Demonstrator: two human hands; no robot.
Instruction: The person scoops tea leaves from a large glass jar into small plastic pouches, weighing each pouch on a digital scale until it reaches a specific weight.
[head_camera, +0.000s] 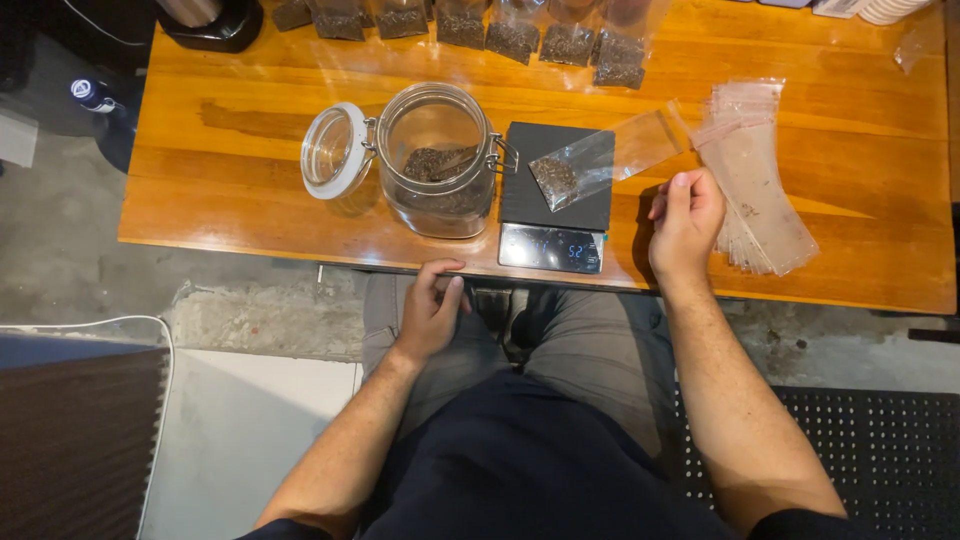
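A small clear bag (600, 160) with dark loose leaves in its lower end lies across a black digital scale (553, 200) whose display is lit. Left of the scale stands an open glass jar (437, 160) of the same dark leaves with a scoop inside, its hinged lid (332, 150) swung out to the left. My right hand (686, 222) hovers just right of the scale, fingers loosely curled and holding nothing. My left hand (432, 310) rests at the table's front edge below the jar, fingers apart, empty.
A stack of empty clear bags (757, 180) lies right of my right hand. Several filled bags (515, 35) line the far edge of the wooden table (220, 190). A dark appliance base (215, 25) sits at the far left corner. A bottle (92, 95) stands on the floor.
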